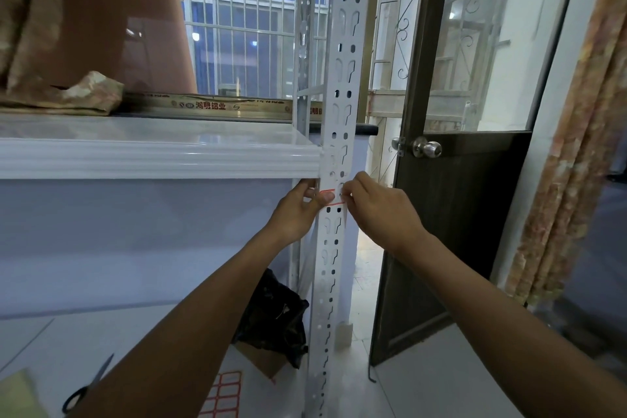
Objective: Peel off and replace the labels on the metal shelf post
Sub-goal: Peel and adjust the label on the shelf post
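Two bare forearms are stretched forward from the bottom of the view to a white metal shelf post (334, 248), where a red-bordered label (330, 197) is being handled just below the edge of a white shelf (159, 156). The left hand (298, 210) is wrapped against the post's left side, its thumb laid on the label's left end, apparently to steady it. The right hand (376, 210) is closed in a pinch at the label's right edge, seemingly so that a corner can be worked; whether the label is being lifted or pressed down cannot be told. On the floor, a sheet of spare red labels (222, 394) and a pair of scissors (86, 387) are kept within reach, likely for the replacement step. A black bag (274, 316) is seen slumped behind the post.
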